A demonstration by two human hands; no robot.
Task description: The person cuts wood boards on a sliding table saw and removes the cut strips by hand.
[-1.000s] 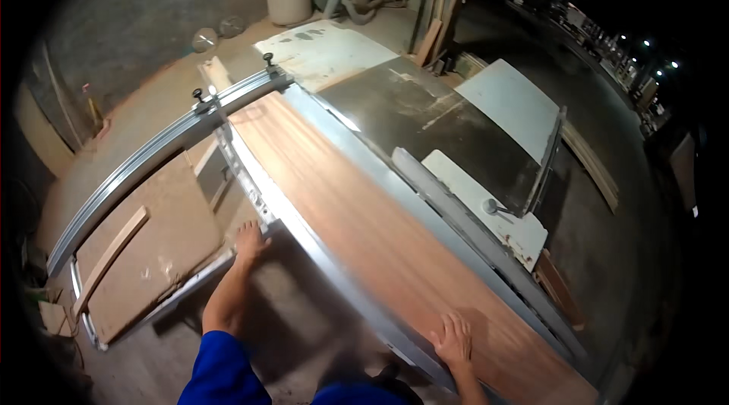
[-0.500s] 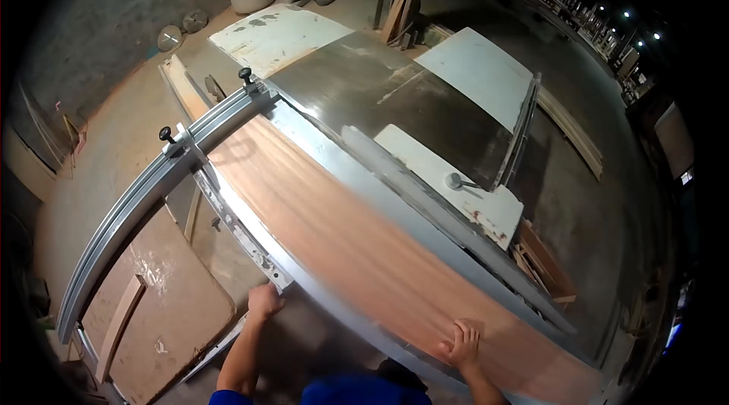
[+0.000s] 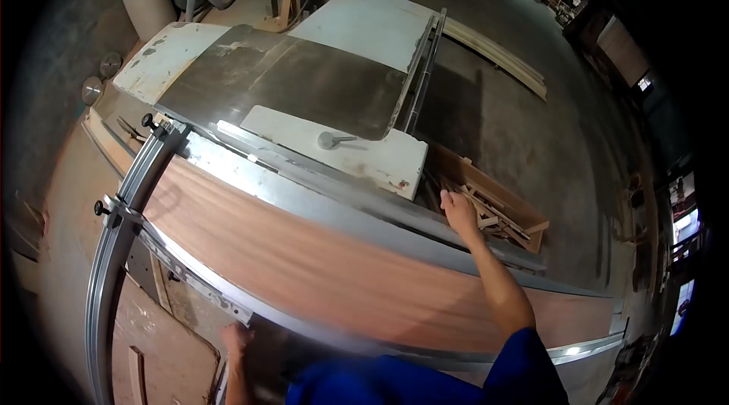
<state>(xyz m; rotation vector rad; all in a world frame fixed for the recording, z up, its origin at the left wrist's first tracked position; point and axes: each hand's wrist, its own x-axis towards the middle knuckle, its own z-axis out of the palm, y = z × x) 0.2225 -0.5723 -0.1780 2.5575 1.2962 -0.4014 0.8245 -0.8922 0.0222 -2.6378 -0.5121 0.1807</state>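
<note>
A long reddish wood board (image 3: 326, 261) lies on the silver sliding table of a panel saw (image 3: 250, 185). Its far-left end is by an aluminium crosscut fence (image 3: 129, 230). My left hand (image 3: 238, 336) is closed around the near end of a worn metal bar (image 3: 194, 283) that runs along the table's near side. My right arm reaches across the board, and my right hand (image 3: 458, 211) is curled beyond it, above the edge of a box of offcuts (image 3: 493, 207). Whatever its fingers hold, if anything, cannot be made out.
Beyond the board stretch the saw's dark metal top (image 3: 304, 78) and a white cover with a grey handle (image 3: 328, 140). Two black knobs (image 3: 102, 208) stand on the fence. A brown panel (image 3: 163, 336) is at the lower left, and planks (image 3: 497, 55) lie on the floor at the back right.
My right hand has left the board's surface and reached forward past it to the offcut box. My left hand keeps its grip on the bar. The whole view has turned to the right.
</note>
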